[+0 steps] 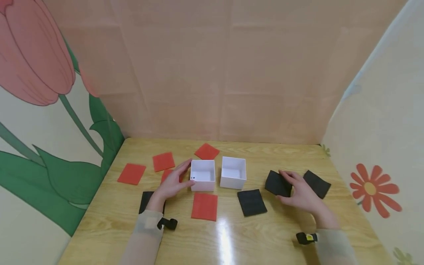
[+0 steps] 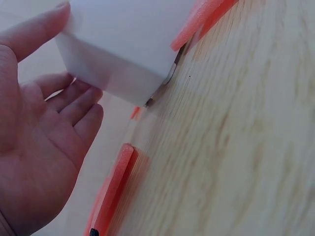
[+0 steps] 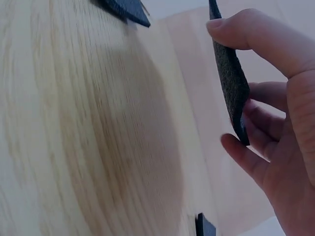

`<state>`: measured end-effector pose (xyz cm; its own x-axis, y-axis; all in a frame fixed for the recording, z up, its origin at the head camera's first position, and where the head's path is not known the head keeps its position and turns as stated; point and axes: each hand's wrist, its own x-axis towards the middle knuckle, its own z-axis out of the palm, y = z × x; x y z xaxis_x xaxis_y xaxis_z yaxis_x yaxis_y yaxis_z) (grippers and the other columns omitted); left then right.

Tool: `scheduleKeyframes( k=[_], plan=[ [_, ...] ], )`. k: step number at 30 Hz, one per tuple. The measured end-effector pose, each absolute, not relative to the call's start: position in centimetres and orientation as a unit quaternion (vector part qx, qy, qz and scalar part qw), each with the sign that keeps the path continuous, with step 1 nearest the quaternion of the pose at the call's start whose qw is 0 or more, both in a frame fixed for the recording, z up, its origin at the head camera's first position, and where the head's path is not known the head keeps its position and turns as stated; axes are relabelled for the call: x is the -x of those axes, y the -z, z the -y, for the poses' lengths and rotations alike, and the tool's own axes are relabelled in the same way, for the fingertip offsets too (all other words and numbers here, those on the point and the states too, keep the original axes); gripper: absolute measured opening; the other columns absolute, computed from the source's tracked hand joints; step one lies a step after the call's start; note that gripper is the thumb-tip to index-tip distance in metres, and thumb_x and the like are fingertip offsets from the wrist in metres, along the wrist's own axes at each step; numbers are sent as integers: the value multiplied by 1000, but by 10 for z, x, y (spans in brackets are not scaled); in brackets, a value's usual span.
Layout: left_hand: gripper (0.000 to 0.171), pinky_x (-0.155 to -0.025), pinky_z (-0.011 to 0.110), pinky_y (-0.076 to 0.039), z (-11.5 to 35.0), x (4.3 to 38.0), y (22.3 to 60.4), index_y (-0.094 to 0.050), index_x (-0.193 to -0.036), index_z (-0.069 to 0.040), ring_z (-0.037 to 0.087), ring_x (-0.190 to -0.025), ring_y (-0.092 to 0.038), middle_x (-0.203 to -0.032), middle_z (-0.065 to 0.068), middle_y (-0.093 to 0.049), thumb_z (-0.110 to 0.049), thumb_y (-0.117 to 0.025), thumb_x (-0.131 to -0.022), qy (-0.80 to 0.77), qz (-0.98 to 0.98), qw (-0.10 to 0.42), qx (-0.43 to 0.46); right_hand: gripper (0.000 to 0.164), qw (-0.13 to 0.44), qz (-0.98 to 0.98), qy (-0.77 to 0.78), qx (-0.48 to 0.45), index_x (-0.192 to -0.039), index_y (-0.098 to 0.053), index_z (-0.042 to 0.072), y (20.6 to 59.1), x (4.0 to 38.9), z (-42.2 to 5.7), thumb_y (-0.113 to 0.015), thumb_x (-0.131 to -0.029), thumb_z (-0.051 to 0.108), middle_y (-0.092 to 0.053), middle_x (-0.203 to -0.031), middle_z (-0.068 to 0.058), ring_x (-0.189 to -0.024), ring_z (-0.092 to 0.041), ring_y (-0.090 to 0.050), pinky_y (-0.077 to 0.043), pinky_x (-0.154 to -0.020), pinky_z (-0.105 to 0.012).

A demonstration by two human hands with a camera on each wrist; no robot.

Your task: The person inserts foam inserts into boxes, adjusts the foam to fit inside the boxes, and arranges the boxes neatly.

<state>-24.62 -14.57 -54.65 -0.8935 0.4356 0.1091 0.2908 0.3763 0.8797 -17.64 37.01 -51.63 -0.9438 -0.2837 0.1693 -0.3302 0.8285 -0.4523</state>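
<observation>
My left hand (image 1: pixel 173 184) holds the left white box (image 1: pixel 202 186) by its left side, with the thumb at the near corner and fingers toward the back. In the left wrist view the thumb and fingertips meet the box wall. My right hand (image 1: pixel 300 193) pinches a black square of felt-like cloth (image 3: pixel 230 78) between thumb and fingers, raised off the table and slightly bent. A second white box (image 1: pixel 233 183) stands open-topped just right of the first. Near the right hand lie two black squares, one (image 1: pixel 252 202) to its left and another (image 1: pixel 317 184) to its right.
Red squares lie on the wooden table (image 1: pixel 265 243): one (image 1: pixel 204 207) in front of the left box, one (image 1: pixel 207 151) behind it, several to the left, such as this red square (image 1: pixel 131 174). A black square (image 1: pixel 145 200) is partly hidden under the left forearm.
</observation>
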Motion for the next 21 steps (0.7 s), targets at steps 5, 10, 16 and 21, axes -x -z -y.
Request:
scheduleKeyframes(
  k=[5, 10, 16, 21],
  plan=[
    [96, -123, 50, -33, 146, 247, 547, -31, -171, -18, 28, -160, -29, -175, 1, -30, -43, -83, -94, -509, -830, 70, -218, 100, 80, 946, -259, -180, -161, -48, 5, 516, 179, -360, -98, -78, 29, -50, -149, -18, -135, -46, -46, -42, -103, -69],
    [96, -125, 54, -32, 146, 248, 547, -32, -170, -21, 29, -160, -29, -174, 0, -31, -46, -84, -93, -496, -838, 66, -217, 101, 97, 939, -272, -185, -163, -47, 13, 509, 181, -353, -99, -77, 27, -50, -151, -15, -135, -43, -46, -43, -102, -69],
    [93, -124, 53, -32, 143, 249, 545, -33, -170, -23, 26, -160, -29, -174, -2, -31, -40, -84, -94, -493, -843, 63, -206, 103, 111, 924, -296, -214, -164, -47, 17, 498, 186, -337, -99, -75, 21, -50, -152, -15, -135, -42, -45, -41, -100, -68],
    [92, -124, 52, -34, 147, 249, 548, -33, -170, -28, 25, -160, -29, -174, -3, -31, -40, -84, -94, -494, -843, 69, -201, 101, 108, 917, -303, -235, -162, -49, 15, 489, 191, -315, -99, -74, 21, -50, -152, -12, -137, -37, -45, -42, -103, -67]
  ],
)
